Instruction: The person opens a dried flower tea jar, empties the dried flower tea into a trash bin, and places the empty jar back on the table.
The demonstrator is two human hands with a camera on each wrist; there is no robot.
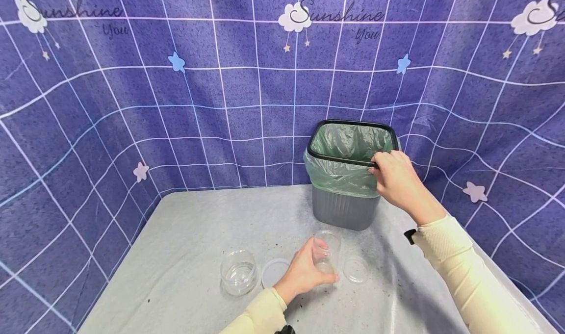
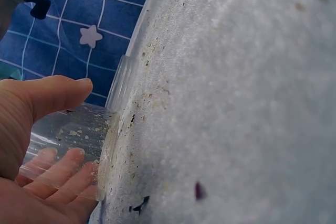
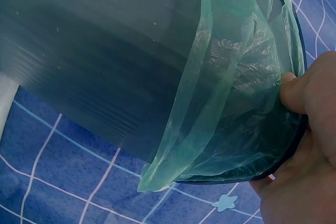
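My left hand (image 1: 304, 270) holds a clear plastic jar (image 1: 327, 250) upright low over the table, fingers and thumb around its sides. In the left wrist view, small pale flakes cling inside the jar (image 2: 79, 129) near its base. My right hand (image 1: 395, 179) grips the near right corner of a grey trash bin (image 1: 344, 211). Its thumb lies outside the black rim ring (image 1: 342, 159), which clamps a green bag (image 1: 344, 179) folded over the bin's top. In the right wrist view, the bag's loose edge (image 3: 184, 129) hangs down the bin's ribbed wall.
To the right of the jar lies a clear round lid (image 1: 355, 269). A whitish round lid (image 1: 273, 271) is partly hidden by my left hand. A clear round bowl (image 1: 239, 273) stands further left. Small dark crumbs dot the grey tabletop (image 1: 198, 226); a purple curtain (image 1: 247, 89) hangs behind.
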